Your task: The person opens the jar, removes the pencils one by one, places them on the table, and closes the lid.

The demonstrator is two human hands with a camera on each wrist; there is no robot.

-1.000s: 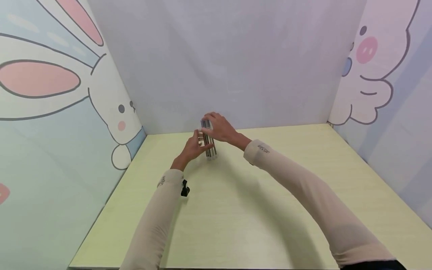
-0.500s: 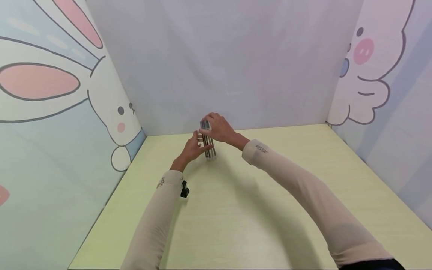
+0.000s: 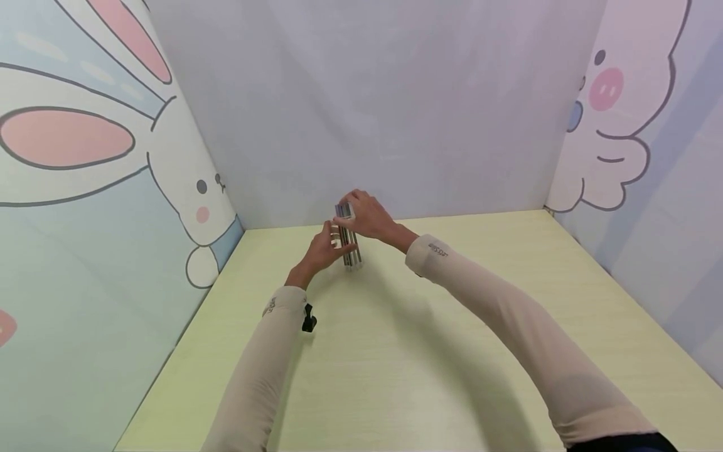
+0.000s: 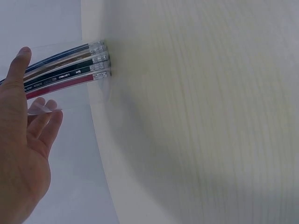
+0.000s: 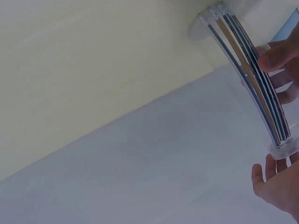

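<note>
Mid-frame, our left hand (image 3: 321, 252) and right hand (image 3: 369, 216) grip a clear cylindrical plastic tube (image 3: 348, 237). Likely steadying it; next needs even support.

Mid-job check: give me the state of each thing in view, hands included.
Left hand: grips the case's middle.
Right hand: holds the case's upper end.
Clear case: held end-down; whether sealed or touching the table, can't tell.
Pens: inside the case, side by side.
Sleeves: down to the wrists.
</note>
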